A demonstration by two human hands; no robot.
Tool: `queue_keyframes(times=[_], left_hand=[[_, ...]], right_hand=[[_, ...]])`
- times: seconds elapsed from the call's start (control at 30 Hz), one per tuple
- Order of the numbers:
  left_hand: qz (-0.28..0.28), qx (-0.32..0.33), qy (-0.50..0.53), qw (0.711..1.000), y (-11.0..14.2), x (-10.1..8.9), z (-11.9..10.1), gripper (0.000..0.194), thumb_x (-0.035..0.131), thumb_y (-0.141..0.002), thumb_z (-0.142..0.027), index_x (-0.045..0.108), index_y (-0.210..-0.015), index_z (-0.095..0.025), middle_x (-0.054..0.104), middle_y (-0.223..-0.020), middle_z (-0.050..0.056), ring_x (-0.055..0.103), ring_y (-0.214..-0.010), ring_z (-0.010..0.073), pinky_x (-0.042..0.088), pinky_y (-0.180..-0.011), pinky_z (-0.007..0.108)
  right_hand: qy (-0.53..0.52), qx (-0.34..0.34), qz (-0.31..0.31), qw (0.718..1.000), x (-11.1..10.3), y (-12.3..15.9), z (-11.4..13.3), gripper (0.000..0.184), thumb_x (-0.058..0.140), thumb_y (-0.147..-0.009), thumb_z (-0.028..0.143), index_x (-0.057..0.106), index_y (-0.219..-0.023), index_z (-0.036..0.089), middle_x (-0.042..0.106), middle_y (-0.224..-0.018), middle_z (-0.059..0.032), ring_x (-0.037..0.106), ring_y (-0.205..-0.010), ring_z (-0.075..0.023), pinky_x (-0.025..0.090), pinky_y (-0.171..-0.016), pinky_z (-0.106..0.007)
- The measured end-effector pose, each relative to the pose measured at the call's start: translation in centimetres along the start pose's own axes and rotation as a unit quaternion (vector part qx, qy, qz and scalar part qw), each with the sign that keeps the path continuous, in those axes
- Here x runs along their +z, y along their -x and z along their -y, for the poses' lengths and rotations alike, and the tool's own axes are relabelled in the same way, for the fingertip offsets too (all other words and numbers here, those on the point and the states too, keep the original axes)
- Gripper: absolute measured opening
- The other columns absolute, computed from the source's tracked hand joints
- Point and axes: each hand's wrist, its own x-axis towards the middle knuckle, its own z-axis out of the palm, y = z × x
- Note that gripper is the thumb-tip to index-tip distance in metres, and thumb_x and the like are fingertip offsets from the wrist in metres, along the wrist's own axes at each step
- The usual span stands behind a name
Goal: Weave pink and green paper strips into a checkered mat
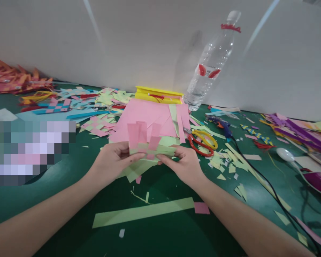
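Note:
Between my two hands is a small piece of woven paper (141, 137), made of pink upright strips crossed by pale green ones. My left hand (117, 157) pinches its left edge, thumb in front and fingers mostly hidden behind. My right hand (182, 160) pinches the right side, where the green strips stick out. Pink paper sheets (147, 112) lie flat just behind the woven piece. Scissors (202, 142) with red and yellow handles rest to the right of the sheets. Nearer to me, a long pale green strip (144, 212) lies with a pink scrap (202, 207) at its right end.
A water bottle (211, 64) leans against the grey wall. A glue gun (222, 125) trails a black cord (259, 171) down the right side. Green scraps (219, 160) are scattered near the scissors. A white spoon (286, 155) lies far right. Orange folded paper (16, 80) sits at the back left.

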Motion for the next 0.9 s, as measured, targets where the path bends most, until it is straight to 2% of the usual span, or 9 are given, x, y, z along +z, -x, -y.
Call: queue_keyframes(times=[0.1, 0.17, 0.23, 0.3, 0.37, 0.47, 0.57, 0.73, 0.9], left_hand=[[-0.018, -0.024, -0.035, 0.999, -0.04, -0.19, 0.04, 0.028, 0.07, -0.071, -0.046, 0.075, -0.078, -0.019, 0.077, -0.079, 0.004, 0.071, -0.074, 0.0229, 0.055, -0.062, 0.026], [-0.016, -0.034, -0.041, 0.998, -0.06, -0.25, -0.03, 0.029, 0.07, -0.071, -0.047, 0.075, -0.079, -0.019, 0.077, -0.08, 0.004, 0.071, -0.074, 0.0231, 0.054, -0.06, 0.026], [-0.01, -0.037, -0.044, 0.998, -0.06, -0.25, -0.16, 0.03, 0.069, -0.072, -0.047, 0.075, -0.081, -0.019, 0.077, -0.08, 0.004, 0.07, -0.072, 0.0232, 0.054, -0.058, 0.026], [-0.009, -0.038, -0.051, 0.998, -0.03, -0.19, -0.28, 0.031, 0.069, -0.072, -0.048, 0.075, -0.08, -0.019, 0.076, -0.077, 0.005, 0.07, -0.069, 0.0236, 0.053, -0.055, 0.027], [-0.009, -0.036, -0.055, 0.998, 0.02, -0.09, -0.37, 0.031, 0.071, -0.07, -0.048, 0.075, -0.079, -0.018, 0.076, -0.075, 0.005, 0.07, -0.067, 0.0243, 0.053, -0.053, 0.028], [-0.004, -0.032, -0.05, 0.998, 0.07, 0.02, -0.41, 0.032, 0.072, -0.068, -0.048, 0.076, -0.078, -0.018, 0.076, -0.072, 0.005, 0.07, -0.068, 0.0256, 0.054, -0.055, 0.029], [0.003, -0.038, -0.042, 0.998, 0.05, 0.02, -0.41, 0.031, 0.072, -0.068, -0.048, 0.076, -0.079, -0.019, 0.076, -0.075, 0.004, 0.07, -0.073, 0.0259, 0.055, -0.06, 0.03], [0.015, -0.043, -0.038, 0.998, -0.03, -0.12, -0.41, 0.03, 0.071, -0.07, -0.048, 0.077, -0.079, -0.019, 0.077, -0.079, 0.004, 0.07, -0.078, 0.0253, 0.055, -0.068, 0.03], [0.073, -0.069, -0.002, 0.995, -0.12, -0.15, -0.3, 0.026, 0.069, -0.076, -0.042, 0.076, -0.09, -0.021, 0.077, -0.079, 0.003, 0.071, -0.075, 0.0212, 0.055, -0.07, 0.028]], right_hand=[[0.007, 0.009, 0.022, 1.0, 0.01, -0.03, -0.01, 0.011, 0.069, -0.075, 0.03, 0.07, -0.075, 0.02, 0.071, -0.071, -0.0013, 0.067, -0.067, -0.0164, 0.052, -0.06, -0.027], [0.005, 0.002, 0.025, 1.0, -0.02, -0.03, -0.07, 0.02, 0.072, -0.072, 0.033, 0.069, -0.087, 0.02, 0.073, -0.082, -0.0024, 0.068, -0.075, -0.018, 0.054, -0.066, -0.029], [0.007, -0.018, 0.007, 1.0, -0.09, -0.03, -0.15, 0.035, 0.074, -0.07, 0.037, 0.065, -0.101, 0.023, 0.072, -0.098, -0.0037, 0.068, -0.09, -0.0197, 0.055, -0.077, -0.032], [0.016, -0.04, -0.019, 0.999, -0.15, -0.02, -0.17, 0.038, 0.072, -0.072, 0.038, 0.063, -0.106, 0.025, 0.07, -0.107, -0.0038, 0.065, -0.1, -0.0201, 0.053, -0.085, -0.034], [0.025, -0.049, -0.035, 0.998, -0.18, -0.01, -0.12, 0.026, 0.068, -0.077, 0.038, 0.066, -0.1, 0.026, 0.071, -0.102, -0.0028, 0.066, -0.097, -0.0194, 0.053, -0.084, -0.034], [0.031, -0.042, -0.045, 0.998, -0.14, 0.0, 0.02, 0.013, 0.064, -0.081, 0.036, 0.07, -0.085, 0.025, 0.073, -0.085, -0.001, 0.068, -0.081, -0.0179, 0.055, -0.073, -0.032], [0.034, -0.038, -0.052, 0.997, -0.11, -0.02, 0.13, 0.013, 0.064, -0.081, 0.035, 0.071, -0.079, 0.025, 0.073, -0.079, -0.0003, 0.068, -0.074, -0.017, 0.055, -0.067, -0.029], [0.038, -0.048, -0.04, 0.997, -0.27, -0.1, 0.08, 0.013, 0.064, -0.082, 0.034, 0.072, -0.081, 0.024, 0.074, -0.08, -0.0002, 0.068, -0.074, -0.0163, 0.055, -0.065, -0.027], [0.054, -0.053, -0.041, 0.996, -0.4, -0.2, 0.06, 0.013, 0.063, -0.082, 0.033, 0.072, -0.079, 0.024, 0.074, -0.079, -0.0007, 0.069, -0.074, -0.0169, 0.055, -0.066, -0.028]])
